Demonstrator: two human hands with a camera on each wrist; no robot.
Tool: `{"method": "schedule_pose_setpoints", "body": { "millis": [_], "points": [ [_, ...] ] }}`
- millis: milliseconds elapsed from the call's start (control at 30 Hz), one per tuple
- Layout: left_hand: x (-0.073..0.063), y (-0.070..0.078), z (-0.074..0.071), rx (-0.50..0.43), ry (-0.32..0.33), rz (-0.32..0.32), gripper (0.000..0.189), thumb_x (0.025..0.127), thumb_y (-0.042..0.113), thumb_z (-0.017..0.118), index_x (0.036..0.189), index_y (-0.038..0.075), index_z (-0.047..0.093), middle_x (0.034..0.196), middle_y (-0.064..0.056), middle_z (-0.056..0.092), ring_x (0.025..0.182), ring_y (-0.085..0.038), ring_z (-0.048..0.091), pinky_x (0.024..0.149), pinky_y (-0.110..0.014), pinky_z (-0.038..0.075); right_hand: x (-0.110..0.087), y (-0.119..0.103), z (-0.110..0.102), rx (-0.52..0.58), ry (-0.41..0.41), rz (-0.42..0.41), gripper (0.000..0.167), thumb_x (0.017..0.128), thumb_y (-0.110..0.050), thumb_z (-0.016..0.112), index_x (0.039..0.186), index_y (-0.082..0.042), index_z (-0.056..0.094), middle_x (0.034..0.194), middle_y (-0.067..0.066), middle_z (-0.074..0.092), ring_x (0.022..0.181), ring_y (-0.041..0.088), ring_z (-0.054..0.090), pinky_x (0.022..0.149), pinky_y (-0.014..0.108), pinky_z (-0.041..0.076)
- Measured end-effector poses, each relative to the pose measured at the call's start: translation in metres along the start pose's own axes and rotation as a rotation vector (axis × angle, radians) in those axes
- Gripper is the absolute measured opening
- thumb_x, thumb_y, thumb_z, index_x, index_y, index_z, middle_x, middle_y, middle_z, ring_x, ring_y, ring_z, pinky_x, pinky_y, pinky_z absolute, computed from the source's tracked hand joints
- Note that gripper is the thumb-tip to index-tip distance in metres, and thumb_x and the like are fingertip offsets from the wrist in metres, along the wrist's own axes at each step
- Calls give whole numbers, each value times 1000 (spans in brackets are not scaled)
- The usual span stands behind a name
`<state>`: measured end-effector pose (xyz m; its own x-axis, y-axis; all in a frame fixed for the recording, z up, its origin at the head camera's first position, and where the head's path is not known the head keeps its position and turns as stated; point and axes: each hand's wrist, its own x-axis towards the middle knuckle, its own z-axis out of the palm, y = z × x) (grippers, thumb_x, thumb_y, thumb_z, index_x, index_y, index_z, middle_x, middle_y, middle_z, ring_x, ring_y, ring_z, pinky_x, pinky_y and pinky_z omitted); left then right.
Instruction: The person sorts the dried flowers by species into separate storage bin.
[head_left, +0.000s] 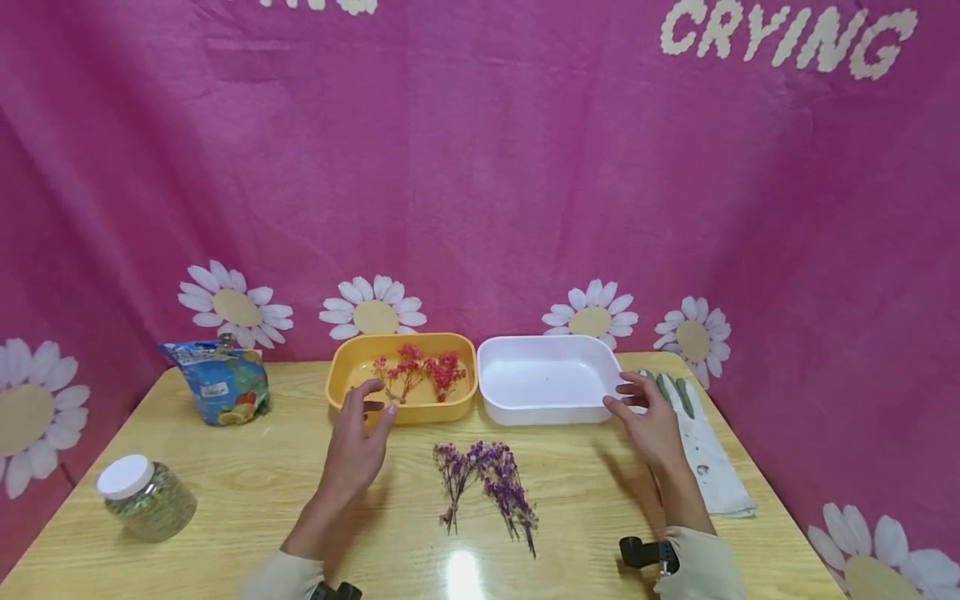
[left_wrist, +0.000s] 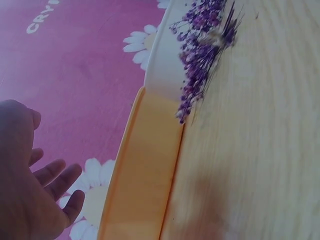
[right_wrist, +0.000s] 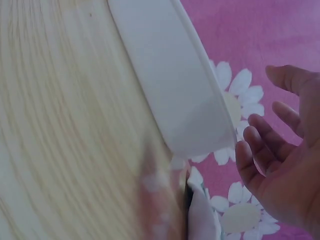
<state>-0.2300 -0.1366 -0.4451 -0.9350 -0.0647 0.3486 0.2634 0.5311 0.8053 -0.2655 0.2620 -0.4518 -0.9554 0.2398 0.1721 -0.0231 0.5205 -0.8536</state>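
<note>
My left hand (head_left: 358, 442) hovers at the front of a yellow tray (head_left: 341, 372), fingers loosely bent with nothing between them. Inside that tray lie small bunches of red dried flowers (head_left: 446, 372). Beside the right end of a white tray (head_left: 547, 414), my right hand (head_left: 649, 419) has its thumb and fingers spread and holds nothing. The two trays stand side by side. Two bunches of purple dried flowers (head_left: 504, 483) lie on the table in front of them. In the left wrist view the purple flowers (left_wrist: 200, 55) overlap the tray walls.
A blue printed pouch (head_left: 225, 385) stands at the back left. Nearer on the left is a clear jar (head_left: 153, 504) with a white lid. A white cloth (head_left: 708, 467) with green leaf shapes lies along the right edge. A pink curtain (head_left: 480, 183) hangs behind the table.
</note>
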Motion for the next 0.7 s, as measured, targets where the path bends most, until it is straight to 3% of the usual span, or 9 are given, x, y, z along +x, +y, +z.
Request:
{"method": "schedule_pose_setpoints", "body": {
  "millis": [167,333,433,567,700],
  "points": [
    [-6,-1,10,-12,-59,41,36,98,22,56,132,13,48,129,-7,53,106,-22,60,80,-37,51,2,9,-1,-10,20,69,55,90,-28,69,139,-12,49,130,15,56,114,27,55,79,11,42],
    [-11,0,21,-32,-109,45,33,98,20,57,128,9,51,124,-10,56,102,-21,59,83,-42,51,6,13,1,-32,44,60,53,89,-21,69,137,-9,50,134,17,51,116,33,56,85,23,43],
    [-15,2,28,-23,-167,21,34,97,22,58,127,7,52,122,-9,56,101,-20,58,83,-41,50,9,17,3,-41,25,61,53,90,-20,68,138,-8,49,137,18,50,118,35,56,80,19,45],
    [-21,2,37,48,-244,-28,36,96,27,60,127,11,53,118,-4,57,99,-17,57,80,-34,49,12,21,7,-56,-18,69,56,92,-20,65,143,-8,44,137,22,52,118,36,58,74,15,47],
    [-26,2,44,156,-298,-35,38,93,31,63,125,13,54,112,-2,59,92,-14,58,79,-34,48,12,22,12,-72,-28,106,58,94,-23,62,146,-9,39,135,24,54,120,35,57,87,29,53]
  ]
}}
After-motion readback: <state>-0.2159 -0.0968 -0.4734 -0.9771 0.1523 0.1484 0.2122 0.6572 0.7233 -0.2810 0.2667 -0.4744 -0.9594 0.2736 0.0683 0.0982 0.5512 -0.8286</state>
